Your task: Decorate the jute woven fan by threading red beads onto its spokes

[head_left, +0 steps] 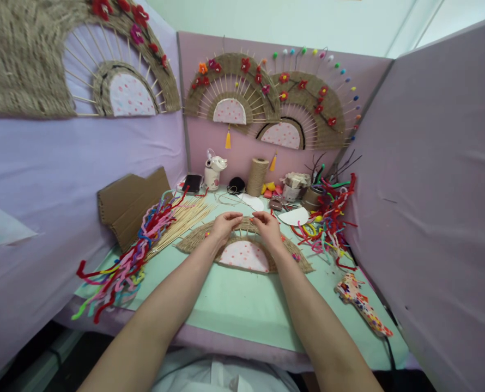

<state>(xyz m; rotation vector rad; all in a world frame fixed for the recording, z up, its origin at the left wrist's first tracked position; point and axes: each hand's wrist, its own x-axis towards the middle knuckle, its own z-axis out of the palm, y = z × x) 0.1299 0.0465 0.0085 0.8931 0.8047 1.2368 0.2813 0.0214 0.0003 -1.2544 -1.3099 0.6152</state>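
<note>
A half-round woven jute fan (193,242) with a pink dotted paper centre (244,256) lies flat on the green table. My left hand (224,224) and my right hand (268,226) rest side by side on its upper middle. The fingers of both hands are curled and pinched over the jute rim. What they pinch is too small to make out.
A pile of coloured pipe cleaners (132,256) and thin wooden sticks (185,215) lies to the left, beside cardboard pieces (128,204). More pipe cleaners (330,218) sit at the right. A jute spool (257,176), a glue gun (361,305) and finished fans (234,92) on the walls surround the table.
</note>
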